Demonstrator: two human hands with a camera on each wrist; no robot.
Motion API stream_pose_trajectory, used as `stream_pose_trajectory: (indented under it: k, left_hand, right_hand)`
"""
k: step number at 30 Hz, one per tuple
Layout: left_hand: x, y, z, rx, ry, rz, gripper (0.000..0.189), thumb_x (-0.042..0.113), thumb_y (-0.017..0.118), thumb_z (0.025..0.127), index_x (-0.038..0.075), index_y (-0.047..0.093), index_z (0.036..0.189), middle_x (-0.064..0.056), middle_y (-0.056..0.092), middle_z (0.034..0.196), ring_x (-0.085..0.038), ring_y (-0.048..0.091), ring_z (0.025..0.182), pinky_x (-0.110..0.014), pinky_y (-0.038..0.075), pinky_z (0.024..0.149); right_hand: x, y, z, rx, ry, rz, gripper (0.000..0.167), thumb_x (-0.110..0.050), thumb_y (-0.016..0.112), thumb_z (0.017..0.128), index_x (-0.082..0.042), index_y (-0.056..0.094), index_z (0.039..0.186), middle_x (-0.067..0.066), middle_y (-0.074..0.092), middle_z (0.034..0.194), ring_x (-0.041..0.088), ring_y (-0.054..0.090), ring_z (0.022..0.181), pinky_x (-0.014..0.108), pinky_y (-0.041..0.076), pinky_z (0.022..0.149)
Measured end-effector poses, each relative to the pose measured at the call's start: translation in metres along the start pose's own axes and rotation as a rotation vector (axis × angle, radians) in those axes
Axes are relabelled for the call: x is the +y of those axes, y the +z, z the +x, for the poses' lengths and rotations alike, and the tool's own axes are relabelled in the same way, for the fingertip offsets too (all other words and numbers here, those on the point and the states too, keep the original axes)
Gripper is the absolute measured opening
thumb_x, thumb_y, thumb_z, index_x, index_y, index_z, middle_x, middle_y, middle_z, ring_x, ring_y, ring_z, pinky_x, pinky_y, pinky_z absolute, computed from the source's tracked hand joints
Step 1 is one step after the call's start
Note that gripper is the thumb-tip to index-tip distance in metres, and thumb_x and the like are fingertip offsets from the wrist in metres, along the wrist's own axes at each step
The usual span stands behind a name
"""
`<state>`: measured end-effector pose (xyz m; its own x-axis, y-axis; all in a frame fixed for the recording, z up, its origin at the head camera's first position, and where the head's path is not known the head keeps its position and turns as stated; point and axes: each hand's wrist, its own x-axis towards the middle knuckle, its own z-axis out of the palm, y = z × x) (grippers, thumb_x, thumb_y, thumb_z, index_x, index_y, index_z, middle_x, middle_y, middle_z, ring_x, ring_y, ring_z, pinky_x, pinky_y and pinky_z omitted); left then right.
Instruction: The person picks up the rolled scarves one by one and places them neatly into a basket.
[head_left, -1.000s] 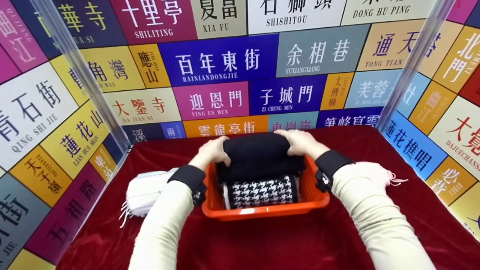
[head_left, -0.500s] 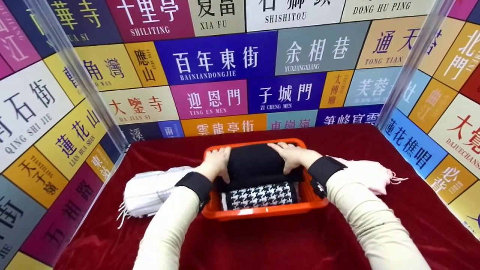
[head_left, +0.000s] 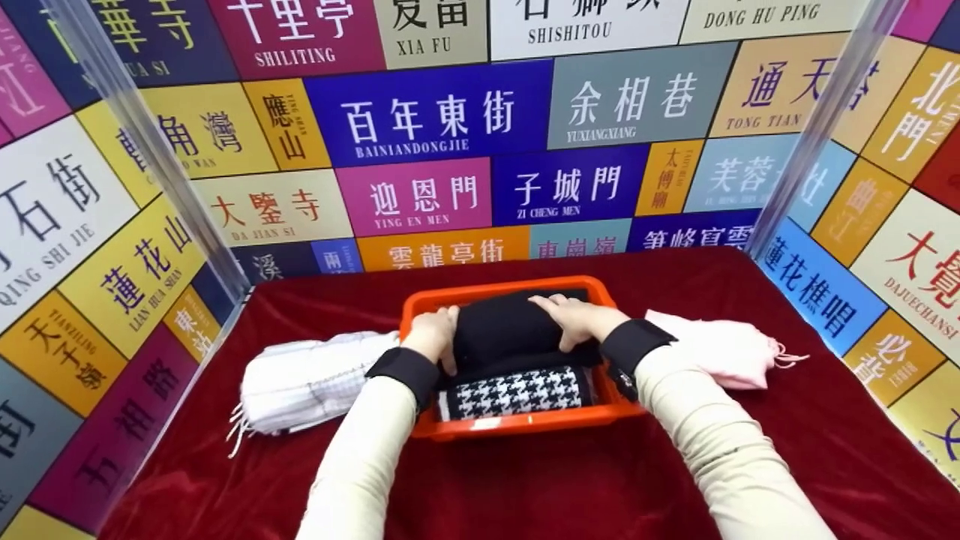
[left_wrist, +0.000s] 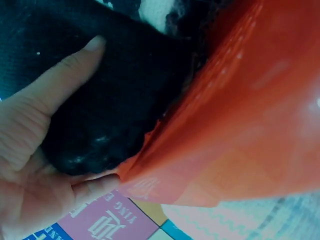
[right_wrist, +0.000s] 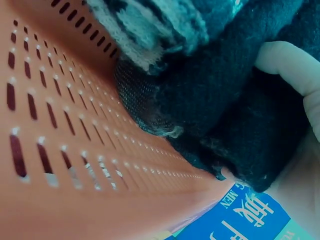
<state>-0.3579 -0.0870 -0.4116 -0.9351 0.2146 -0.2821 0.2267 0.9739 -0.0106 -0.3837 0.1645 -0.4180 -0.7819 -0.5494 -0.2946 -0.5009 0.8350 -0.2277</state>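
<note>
Left hand (head_left: 435,334): I grip one end of the rolled black cloth (head_left: 502,330), thumb laid over its face, fingers round its far edge, so the hand is closed only as far as the thick roll lets it.
Right hand (head_left: 577,319): I hold the other end likewise, thumb bent onto the fabric; most of these fingers are hidden behind it.
Black cloth: inside the orange plastic basket (head_left: 555,420), toward the back, lengthwise between my hands; I cannot tell whether it touches the basket's floor.
Houndstooth roll (head_left: 517,394): black and white, in the front of the basket, just beside the black cloth.
Basket: slotted walls, standing on the dark red velvet cover (head_left: 525,487).
White checked scarf (head_left: 311,382): folded, fringed, on the velvet just left of the basket.
Pink scarf (head_left: 731,349): fringed, on the velvet to the right, partly behind my pale sleeve (head_left: 720,427).
Wall panels (head_left: 427,112): coloured, lettered with place names, beyond the velvet.
</note>
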Motion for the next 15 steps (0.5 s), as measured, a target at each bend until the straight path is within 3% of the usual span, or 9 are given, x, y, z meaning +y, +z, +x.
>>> stream_pose_trajectory:
  k: [3,8,12,15]
  left_hand:
    - [0.002,0.001,-0.001,-0.001,0.006,0.001,0.099,0.031,0.088,0.053,0.006,0.031,0.130,-0.014,0.045,0.128,-0.036,0.048,0.113,-0.042,0.043,0.091]
    - [-0.004,-0.002,-0.001,0.037,0.040,-0.089,0.100,0.029,0.088,0.052,0.009,0.031,0.132,-0.014,0.043,0.130,-0.038,0.047,0.114,-0.044,0.042,0.092]
    - [-0.011,-0.011,-0.005,0.059,0.073,-0.073,0.108,0.034,0.087,0.054,0.012,0.026,0.140,-0.015,0.038,0.137,-0.040,0.040,0.119,-0.048,0.036,0.097]
    - [-0.013,-0.018,-0.010,0.069,0.131,-0.057,0.110,0.038,0.085,0.056,0.012,0.023,0.143,-0.017,0.034,0.141,-0.042,0.034,0.123,-0.051,0.032,0.099]
  right_hand:
    - [0.001,0.001,-0.001,-0.011,0.010,0.003,0.100,-0.001,0.071,0.070,-0.013,0.007,0.147,0.026,0.023,0.142,0.043,0.027,0.129,0.050,0.037,0.096]
    - [0.001,-0.003,-0.002,0.006,0.049,-0.041,0.100,-0.007,0.072,0.070,-0.017,0.008,0.147,0.023,0.024,0.144,0.043,0.030,0.128,0.049,0.039,0.093]
    - [-0.001,-0.015,-0.007,0.032,0.026,-0.086,0.101,-0.016,0.076,0.070,-0.016,0.011,0.147,0.023,0.026,0.143,0.045,0.030,0.126,0.054,0.033,0.098]
    - [0.002,-0.021,-0.018,0.041,-0.002,-0.079,0.098,-0.018,0.076,0.071,-0.014,0.014,0.147,0.023,0.025,0.144,0.043,0.028,0.128,0.054,0.028,0.102]
